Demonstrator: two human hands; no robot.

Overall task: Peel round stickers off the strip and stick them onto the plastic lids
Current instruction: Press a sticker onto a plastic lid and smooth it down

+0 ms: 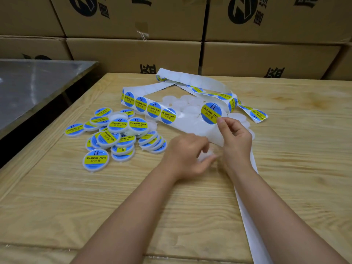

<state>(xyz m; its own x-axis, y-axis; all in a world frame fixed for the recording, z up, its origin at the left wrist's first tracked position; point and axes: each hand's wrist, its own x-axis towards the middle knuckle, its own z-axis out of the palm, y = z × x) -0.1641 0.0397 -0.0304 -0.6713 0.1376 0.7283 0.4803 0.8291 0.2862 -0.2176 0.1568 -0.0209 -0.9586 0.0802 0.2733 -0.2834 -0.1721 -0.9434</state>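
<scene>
Strip (pixel 192 123) of round blue and yellow stickers loops across the far middle of the wooden surface (pixel 95 197), its bare white backing trailing under the right forearm to the near edge. The right hand (pixel 236 138) pinches one peeled sticker (pixel 211 113) by its lower edge between thumb and forefinger, holding it up just above the backing. The left hand (pixel 182 155), close beside it, curls its fingers round a lid (pixel 206 156), which is blurred. Plain lids (pixel 182 103) lie heaped under the loop of the strip. Labelled lids (pixel 118 134) are piled toward the left edge. Boxes (pixel 133 54) are stacked beyond the far edge.
</scene>
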